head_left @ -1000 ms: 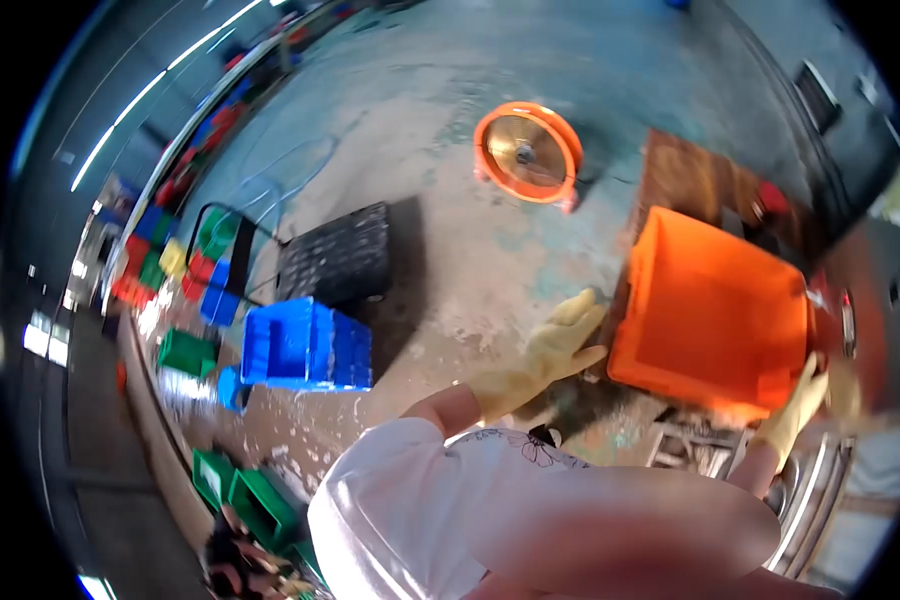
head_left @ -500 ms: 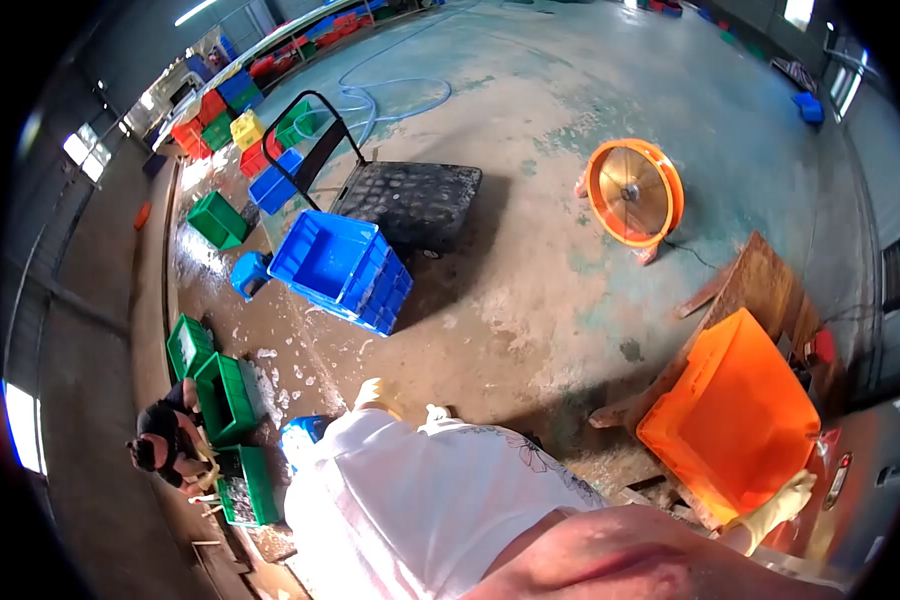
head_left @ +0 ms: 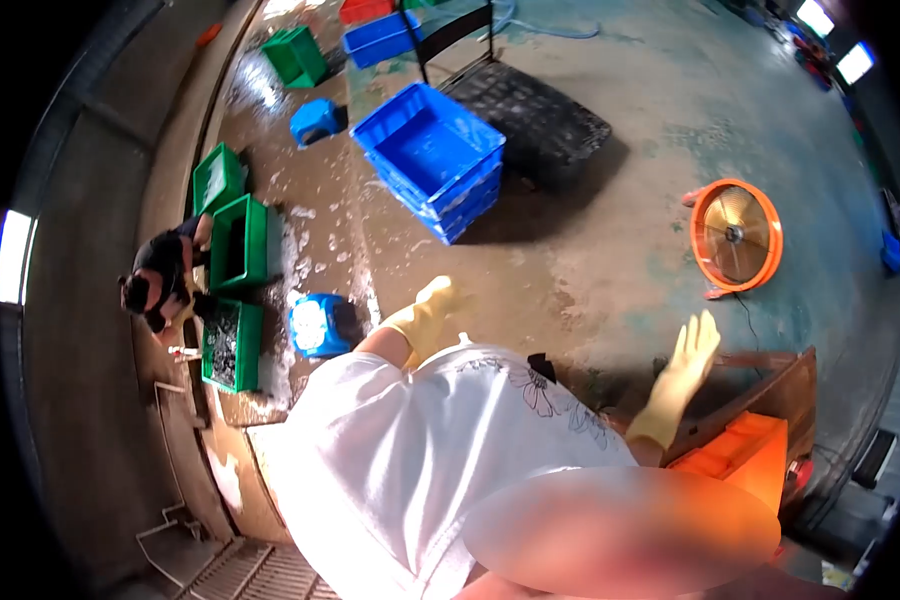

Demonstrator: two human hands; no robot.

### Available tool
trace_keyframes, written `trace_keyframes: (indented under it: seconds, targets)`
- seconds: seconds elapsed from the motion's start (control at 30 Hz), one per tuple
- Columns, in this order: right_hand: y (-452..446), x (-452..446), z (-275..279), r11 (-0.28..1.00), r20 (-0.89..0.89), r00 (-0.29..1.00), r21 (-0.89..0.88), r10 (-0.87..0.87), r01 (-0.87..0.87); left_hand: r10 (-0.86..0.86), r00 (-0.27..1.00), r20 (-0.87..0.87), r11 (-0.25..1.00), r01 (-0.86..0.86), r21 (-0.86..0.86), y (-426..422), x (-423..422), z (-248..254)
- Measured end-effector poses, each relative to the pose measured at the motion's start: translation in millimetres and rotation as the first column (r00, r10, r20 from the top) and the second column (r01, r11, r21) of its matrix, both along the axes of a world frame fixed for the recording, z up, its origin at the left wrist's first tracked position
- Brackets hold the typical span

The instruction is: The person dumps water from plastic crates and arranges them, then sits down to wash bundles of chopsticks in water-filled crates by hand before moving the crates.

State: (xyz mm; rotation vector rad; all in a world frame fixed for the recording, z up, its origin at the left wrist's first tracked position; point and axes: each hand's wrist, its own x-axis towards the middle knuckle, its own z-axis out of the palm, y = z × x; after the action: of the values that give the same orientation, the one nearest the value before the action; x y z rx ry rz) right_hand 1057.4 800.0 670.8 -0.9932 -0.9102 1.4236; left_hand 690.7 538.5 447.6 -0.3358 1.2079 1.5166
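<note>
White light fills a window (head_left: 14,257) at the far left. Right of it, a co-worker (head_left: 165,265) in dark clothes bends low beside three green bins (head_left: 256,240) lined up on the wet floor (head_left: 305,215); the nearest bin holds something dark, too jumbled to name. Two blue stools (head_left: 315,326) come next, one near the person, one farther off.

The left hand (head_left: 425,312), in a yellow glove, is close in front of the body, between the nearer stool and the blue crates (head_left: 475,192), touching neither; how far its fingers bend, one cannot tell. The crates stand stacked on the floor, blocking part of a black trolley (head_left: 540,115) behind them.

Across the middle below spreads the white shirt (head_left: 440,430). The right hand (head_left: 688,362), gloved too, reaches out with fingers straight and spread, holding nothing. Beyond it an orange fan (head_left: 737,238) stands on the floor, its cord trailing toward wooden boards (head_left: 798,385). Against these sits the orange bin (head_left: 755,448), just beside the right forearm, partly hidden by a blurred patch.
</note>
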Motion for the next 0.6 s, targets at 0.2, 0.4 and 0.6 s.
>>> trace_keyframes:
  seconds: [0.2,0.4,0.6]
  targets:
    - [5.4,-197.6,-56.7,0.792,-0.754,0.628,-0.26,0.191,-0.553,-0.85,0.163,-0.501,0.473,0.653,-0.591,49.0,-33.3,93.7]
    - [-3.1,-330.8,-36.0,0.627,-0.734,0.481,-0.099,0.478,-0.773,-0.725,0.349,-0.594,0.563,0.797,-0.219,115.3,6.2,209.5]
    - [16.2,-377.0,-12.9,0.458,-0.824,0.305,-0.062,0.478,-0.887,-0.492,0.599,-0.631,0.804,0.591,-0.066,139.0,5.1,224.3]
